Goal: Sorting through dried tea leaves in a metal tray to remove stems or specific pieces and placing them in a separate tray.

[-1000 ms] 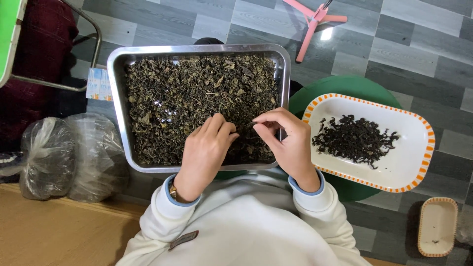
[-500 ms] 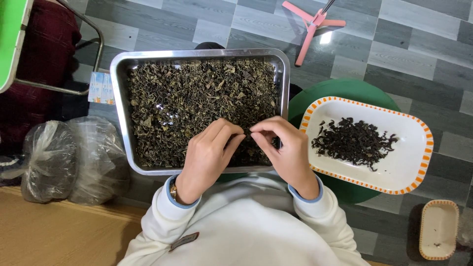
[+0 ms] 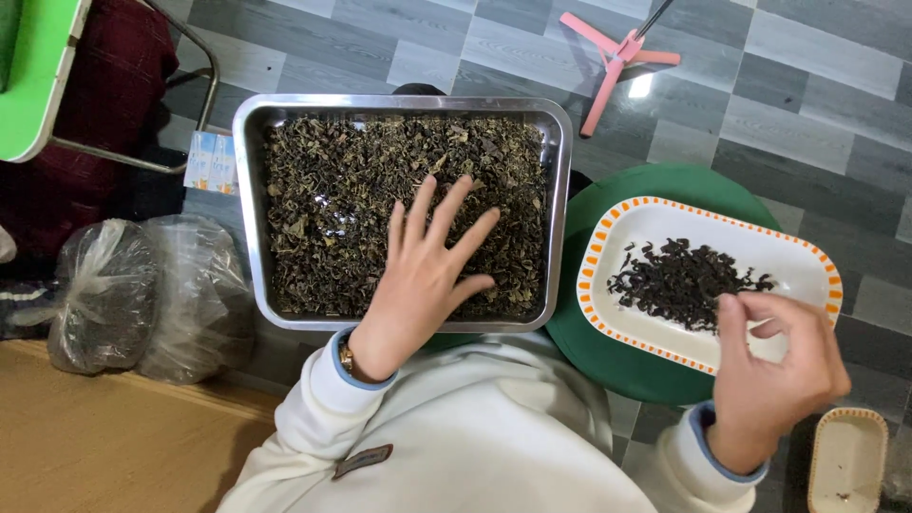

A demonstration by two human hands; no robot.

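Observation:
A steel tray (image 3: 250, 218) holds a thick layer of dried greenish-brown leaves (image 3: 332, 199). My left hand (image 3: 426, 266) lies flat on those leaves, fingers spread. To the right, a white dish with an orange dotted rim (image 3: 803, 275) carries a small heap of dark leaves (image 3: 679, 277). Over the dish's near right corner hovers my right hand (image 3: 774, 375), thumb and fingertips pinched together. Whether a leaf sits in that pinch is too small to tell.
The dish rests on a green round stool (image 3: 589, 351). Two tied plastic bags (image 3: 142, 294) sit at the left, beside a green chair (image 3: 38, 85). A pink stand (image 3: 613, 62) lies on the grey tiled floor. A small empty dish (image 3: 845, 461) is at bottom right.
My right hand has left the steel tray and moved right, over the white dish. My left hand has opened from a pinch and now lies spread on the leaves.

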